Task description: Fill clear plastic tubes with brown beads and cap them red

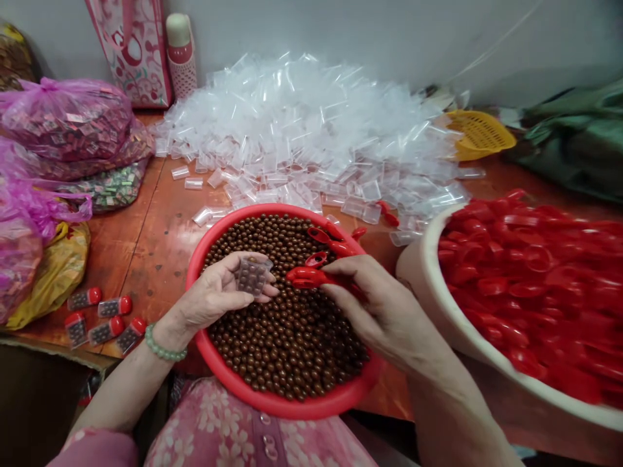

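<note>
My left hand, with a beaded bracelet on the wrist, holds a small clear container filled with brown balls. Between the thumb and fingers of my right hand is a red plastic cap, just right of the container and apart from it. Both hands are over a red basin full of brown balls. More red caps lie on the balls at the basin's upper right.
Clear empty containers are heaped behind the basin. A white tub of red caps stands right. Filled, capped containers lie left, near plastic bags. A yellow basket, a bottle and a pink bag are farther back.
</note>
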Tool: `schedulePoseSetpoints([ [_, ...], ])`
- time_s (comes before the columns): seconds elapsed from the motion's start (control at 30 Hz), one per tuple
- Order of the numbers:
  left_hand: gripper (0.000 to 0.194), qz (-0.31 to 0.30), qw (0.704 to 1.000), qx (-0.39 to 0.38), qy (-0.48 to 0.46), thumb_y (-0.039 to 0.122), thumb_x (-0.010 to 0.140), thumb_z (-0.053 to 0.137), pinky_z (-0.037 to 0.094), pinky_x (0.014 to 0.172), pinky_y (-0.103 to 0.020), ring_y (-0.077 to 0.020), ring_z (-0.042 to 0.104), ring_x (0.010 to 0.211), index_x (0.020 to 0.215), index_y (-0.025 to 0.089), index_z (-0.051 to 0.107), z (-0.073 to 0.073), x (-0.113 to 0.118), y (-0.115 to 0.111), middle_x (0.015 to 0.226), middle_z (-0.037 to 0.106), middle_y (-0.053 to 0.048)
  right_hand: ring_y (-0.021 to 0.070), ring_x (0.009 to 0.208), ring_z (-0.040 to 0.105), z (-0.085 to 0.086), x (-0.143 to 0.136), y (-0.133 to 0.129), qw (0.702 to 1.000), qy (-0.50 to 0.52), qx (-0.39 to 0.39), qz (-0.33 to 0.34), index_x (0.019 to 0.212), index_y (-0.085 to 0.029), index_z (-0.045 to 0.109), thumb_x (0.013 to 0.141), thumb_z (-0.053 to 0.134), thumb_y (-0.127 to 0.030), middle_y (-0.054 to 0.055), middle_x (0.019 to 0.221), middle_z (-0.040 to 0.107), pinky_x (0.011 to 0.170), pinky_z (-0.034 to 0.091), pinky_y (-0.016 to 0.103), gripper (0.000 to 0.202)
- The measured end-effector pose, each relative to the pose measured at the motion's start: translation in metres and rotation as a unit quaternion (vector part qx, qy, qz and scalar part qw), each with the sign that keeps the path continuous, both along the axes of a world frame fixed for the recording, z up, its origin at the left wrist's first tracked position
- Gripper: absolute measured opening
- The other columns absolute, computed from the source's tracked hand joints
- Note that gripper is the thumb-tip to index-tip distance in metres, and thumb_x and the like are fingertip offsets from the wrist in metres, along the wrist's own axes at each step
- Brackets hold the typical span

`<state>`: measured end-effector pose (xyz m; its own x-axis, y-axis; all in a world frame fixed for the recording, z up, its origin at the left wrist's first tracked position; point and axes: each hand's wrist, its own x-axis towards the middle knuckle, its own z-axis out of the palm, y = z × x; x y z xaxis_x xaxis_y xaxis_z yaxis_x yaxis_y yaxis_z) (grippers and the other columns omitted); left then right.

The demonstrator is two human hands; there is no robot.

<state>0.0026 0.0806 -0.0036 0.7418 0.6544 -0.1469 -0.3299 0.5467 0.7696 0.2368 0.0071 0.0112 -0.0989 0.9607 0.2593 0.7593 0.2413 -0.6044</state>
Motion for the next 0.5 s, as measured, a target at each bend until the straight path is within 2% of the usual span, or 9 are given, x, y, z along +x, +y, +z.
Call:
schedulePoseSetpoints([
  [0.07, 0.046, -0.008, 1.000, 0.011, 0.006, 0.018, 0.077, 0.074, 0.052, 0.086, -0.029, -0.0178, 0.068, 0.096, 0.120, 0.018, 0.059, -0.002, 0.000, -0.001, 0.106, 0.067, -0.008, 0.0187, 0.086, 0.061, 0.011, -0.007, 0.008, 0.997, 0.082, 0.004, 0.015, 0.105, -0.023, 0.058, 0.092, 0.054, -0.021, 0.005, 0.096, 0.064, 0.076, 0.051, 0.033, 0.014],
  [0.17, 0.039, -0.019, 0.999, 0.023, 0.020, 0.023, 0.081, 0.071, 0.053, 0.085, -0.029, -0.0158, 0.067, 0.093, 0.118, 0.018, 0.059, -0.006, 0.001, -0.002, 0.106, 0.067, -0.008, 0.0187, 0.087, 0.063, 0.020, -0.022, 0.026, 0.989, 0.134, 0.017, 0.054, 0.102, -0.024, 0.062, 0.091, 0.057, -0.022, 0.004, 0.094, 0.066, 0.077, 0.053, 0.034, 0.012],
  [0.33, 0.031, -0.028, 0.996, 0.066, 0.050, 0.032, 0.085, 0.069, 0.053, 0.080, -0.026, -0.0138, 0.067, 0.084, 0.111, 0.016, 0.061, -0.007, 0.001, -0.004, 0.099, 0.068, -0.007, 0.0182, 0.089, 0.065, 0.020, -0.040, 0.046, 0.986, 0.109, 0.016, 0.123, 0.100, -0.023, 0.068, 0.092, 0.056, -0.020, 0.006, 0.095, 0.067, 0.079, 0.055, 0.034, 0.014],
  [0.5, 0.034, -0.030, 0.995, 0.067, 0.071, 0.038, 0.082, 0.071, 0.052, 0.080, -0.027, -0.0124, 0.065, 0.081, 0.106, 0.015, 0.062, -0.004, 0.001, -0.002, 0.093, 0.067, -0.005, 0.0163, 0.082, 0.066, 0.023, -0.035, 0.043, 0.985, 0.086, 0.020, 0.147, 0.102, -0.023, 0.070, 0.092, 0.057, -0.019, 0.006, 0.093, 0.067, 0.072, 0.056, 0.030, 0.016],
])
